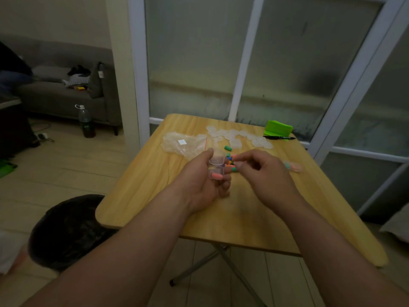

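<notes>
The clear case point(217, 167) is sitting open in the left hand point(203, 185), just above the surface point(221, 218) near its middle, w/ 1 pink plug point(217, 175) lying in the lower half. The left grip is curling round the case, thumb resting on the lid. The right hand point(263, 171) is pinching what looks like a loose plug point(235, 161) at its fingertips, just beside the case mouth; it's blurred, so not certain.

To do this well: keep the case level & the lid tipped back, feed the plug in lengthwise beside the 1st, no squashing.

Counts:
- 1 case in hand, 1 plug inside
- approx 5 spare plugs point(228, 148) showing past the hands, some hidden
- a dozen-ish empty cases point(234, 135)
- 1 filled case point(293, 166) at right
- 1 bag point(183, 144)
- 1 marker point(278, 137)
</notes>
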`<state>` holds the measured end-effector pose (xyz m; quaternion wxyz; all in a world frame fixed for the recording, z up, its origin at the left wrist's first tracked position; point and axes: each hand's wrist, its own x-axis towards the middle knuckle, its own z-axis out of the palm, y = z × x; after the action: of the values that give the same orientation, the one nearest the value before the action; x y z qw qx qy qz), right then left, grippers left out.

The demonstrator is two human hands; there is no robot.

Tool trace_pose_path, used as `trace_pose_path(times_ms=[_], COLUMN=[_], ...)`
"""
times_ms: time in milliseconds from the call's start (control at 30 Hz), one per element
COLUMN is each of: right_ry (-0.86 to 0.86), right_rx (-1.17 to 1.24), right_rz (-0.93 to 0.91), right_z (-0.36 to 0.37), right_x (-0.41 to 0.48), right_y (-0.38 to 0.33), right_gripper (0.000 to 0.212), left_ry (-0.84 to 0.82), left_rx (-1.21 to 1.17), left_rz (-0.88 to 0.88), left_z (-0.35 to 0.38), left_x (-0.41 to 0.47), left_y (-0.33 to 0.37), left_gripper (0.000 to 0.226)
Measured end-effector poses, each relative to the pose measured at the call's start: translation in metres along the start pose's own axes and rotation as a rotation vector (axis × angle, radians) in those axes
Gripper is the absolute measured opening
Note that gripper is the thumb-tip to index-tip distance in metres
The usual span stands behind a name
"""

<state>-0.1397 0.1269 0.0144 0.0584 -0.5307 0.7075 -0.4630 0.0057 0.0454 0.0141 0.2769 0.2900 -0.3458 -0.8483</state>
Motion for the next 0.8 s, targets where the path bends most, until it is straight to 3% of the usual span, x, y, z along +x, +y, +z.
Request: trace_pose_path(times_ms=[167,633,800], right_ry=[0.192,-0.037,-0.035], right_rx=[-0.049,-0.503,-0.510], right_rz=[0.230,0.173,0.212], right_z=[-0.030,0.022,0.030], right_x=[0.012,0.034,0.046], right_y=[0.034,0.043,0.040], right_gripper=[0.017,0.027,0.026], left_ry=[0.173,0.178,0.161], left_rx=[-0.009,-0.099,-0.116], left_rz=[0.092,0.087,0.083], left_z=[-0.007,-0.003,-0.004], left_x=[0.003,0.016,0.020], left_y=[0.015,0.017,0.019], left_gripper=[0.050,0.048,0.047])
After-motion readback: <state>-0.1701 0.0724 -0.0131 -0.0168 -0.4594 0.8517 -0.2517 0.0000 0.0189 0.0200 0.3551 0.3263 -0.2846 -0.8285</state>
